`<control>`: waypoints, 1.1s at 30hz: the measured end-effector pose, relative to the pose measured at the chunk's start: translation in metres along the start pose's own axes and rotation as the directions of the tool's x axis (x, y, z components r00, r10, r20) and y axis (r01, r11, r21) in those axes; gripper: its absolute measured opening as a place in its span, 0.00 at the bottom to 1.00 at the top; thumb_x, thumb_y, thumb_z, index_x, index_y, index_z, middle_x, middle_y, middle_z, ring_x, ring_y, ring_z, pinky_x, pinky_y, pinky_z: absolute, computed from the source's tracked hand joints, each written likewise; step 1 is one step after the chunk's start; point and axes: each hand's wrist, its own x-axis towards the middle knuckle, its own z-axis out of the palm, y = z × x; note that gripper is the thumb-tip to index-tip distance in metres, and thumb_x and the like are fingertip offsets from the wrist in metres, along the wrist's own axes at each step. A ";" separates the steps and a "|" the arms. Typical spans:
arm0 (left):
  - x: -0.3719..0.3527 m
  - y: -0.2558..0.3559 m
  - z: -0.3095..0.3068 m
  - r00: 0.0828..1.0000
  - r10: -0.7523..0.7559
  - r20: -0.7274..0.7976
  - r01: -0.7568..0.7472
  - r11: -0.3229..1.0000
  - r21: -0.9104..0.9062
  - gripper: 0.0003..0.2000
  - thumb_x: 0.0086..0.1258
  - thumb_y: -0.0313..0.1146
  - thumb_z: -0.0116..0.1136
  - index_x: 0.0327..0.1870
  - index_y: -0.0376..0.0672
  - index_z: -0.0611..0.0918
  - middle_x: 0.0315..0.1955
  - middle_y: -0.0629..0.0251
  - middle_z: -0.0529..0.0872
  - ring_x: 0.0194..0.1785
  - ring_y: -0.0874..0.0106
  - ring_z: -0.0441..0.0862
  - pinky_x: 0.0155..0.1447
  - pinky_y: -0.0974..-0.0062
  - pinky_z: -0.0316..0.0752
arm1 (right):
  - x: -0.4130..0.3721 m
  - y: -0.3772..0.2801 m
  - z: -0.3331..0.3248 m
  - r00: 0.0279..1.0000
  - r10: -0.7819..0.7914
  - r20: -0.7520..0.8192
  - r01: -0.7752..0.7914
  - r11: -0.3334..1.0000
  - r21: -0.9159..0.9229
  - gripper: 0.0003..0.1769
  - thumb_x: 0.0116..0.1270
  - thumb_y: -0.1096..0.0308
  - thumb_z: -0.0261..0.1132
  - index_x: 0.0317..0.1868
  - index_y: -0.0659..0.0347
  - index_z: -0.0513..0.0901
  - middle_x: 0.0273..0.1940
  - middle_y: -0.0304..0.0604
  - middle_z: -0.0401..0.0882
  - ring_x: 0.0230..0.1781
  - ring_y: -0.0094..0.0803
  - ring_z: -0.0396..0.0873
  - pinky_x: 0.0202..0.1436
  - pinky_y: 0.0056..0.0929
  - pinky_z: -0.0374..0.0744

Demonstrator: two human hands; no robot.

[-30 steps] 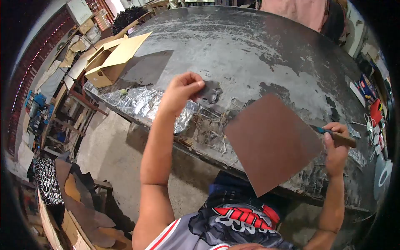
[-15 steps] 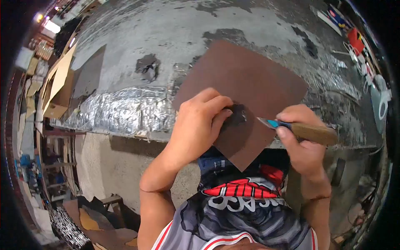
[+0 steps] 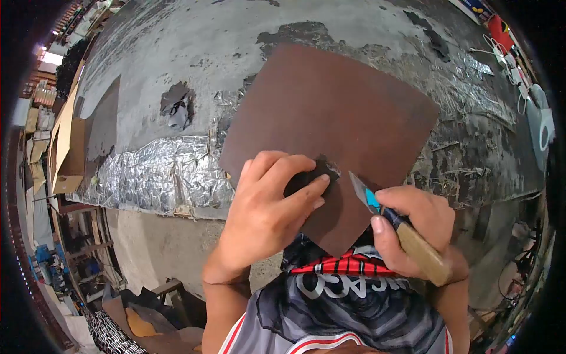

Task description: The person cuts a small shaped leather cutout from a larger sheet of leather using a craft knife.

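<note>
A large brown sheet [image 3: 336, 106] lies on the grey table, one corner hanging over its front edge. My left hand [image 3: 265, 206] rests on the sheet's lower left part, its fingers bent around a small dark piece [image 3: 312, 177]. In my right hand [image 3: 413, 227] is a knife [image 3: 421, 251] with a wooden handle and a turquoise band near the blade. The blade points up and to the left over the sheet, just right of the dark piece.
Crinkled silver tape covers the front of the table [image 3: 171, 171]. A black scrap [image 3: 177, 106] lies left of the sheet. Beyond it are a cardboard box [image 3: 69, 150] and a dark sheet [image 3: 101, 124]. Cables and a tape roll [image 3: 546, 130] are at the far right.
The knife has turned more upright, its tip now pointing further up, and my right hand is lower. My left hand has shifted slightly down and left, with its fingers more spread.
</note>
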 end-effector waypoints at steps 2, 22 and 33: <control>-0.001 0.001 0.000 1.000 -0.023 0.004 0.024 1.000 -0.013 0.19 0.49 0.25 0.74 0.46 0.44 0.91 0.45 0.58 0.85 0.45 0.58 0.81 0.47 0.63 0.77 | -0.002 0.001 0.007 0.999 -0.012 -0.029 0.012 1.000 0.002 0.16 0.56 0.75 0.75 0.45 0.69 0.83 0.35 0.53 0.85 0.32 0.48 0.87 0.37 0.38 0.87; -0.004 -0.001 0.000 0.999 0.043 0.024 -0.044 0.999 0.031 0.21 0.49 0.32 0.75 0.48 0.44 0.91 0.49 0.62 0.86 0.50 0.58 0.82 0.51 0.60 0.74 | 0.006 0.001 0.012 0.999 -0.019 0.027 0.017 0.996 0.086 0.17 0.54 0.77 0.76 0.44 0.69 0.83 0.33 0.51 0.85 0.29 0.46 0.87 0.34 0.37 0.87; -0.005 -0.006 0.001 0.997 0.069 0.036 -0.069 0.997 0.015 0.22 0.47 0.35 0.74 0.47 0.44 0.91 0.49 0.64 0.87 0.49 0.60 0.82 0.49 0.61 0.73 | 0.019 0.002 0.004 0.992 -0.004 0.124 -0.013 0.990 0.141 0.17 0.54 0.78 0.76 0.45 0.69 0.83 0.31 0.50 0.85 0.28 0.46 0.88 0.32 0.37 0.86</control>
